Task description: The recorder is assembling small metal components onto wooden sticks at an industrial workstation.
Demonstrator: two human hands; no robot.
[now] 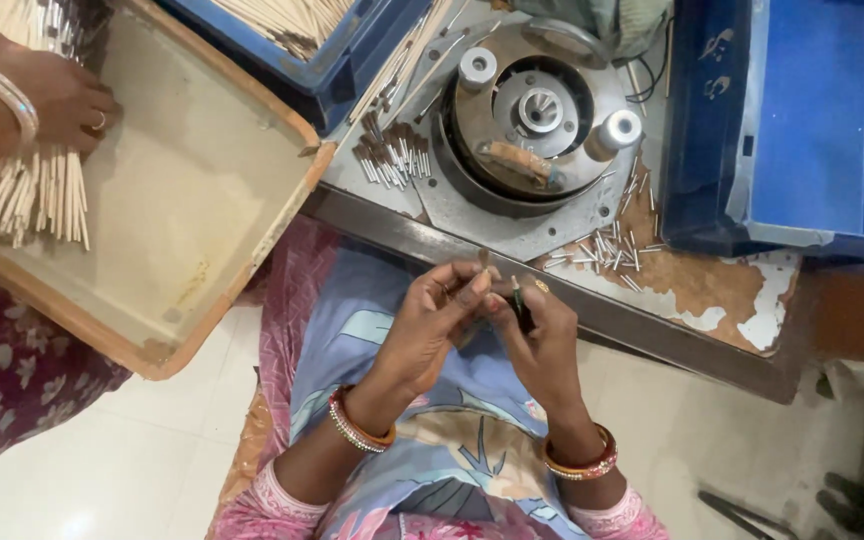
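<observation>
Fingertips (474,288) of left hand (430,325) and right hand (542,340) pressing together, pinching a small dark stick (518,300) between them. Hovering just below the round metal machine (537,120), near loose metal pins (607,248). Lying left of that machine: beige tray (182,190), another person's hand (62,95) gripping pale sticks (37,195).

Soft, even daylight (hands slightly blurred)

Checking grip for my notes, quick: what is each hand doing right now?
Left hand: closed, pinching a small dark piece.
Right hand: closed on the same piece.
</observation>
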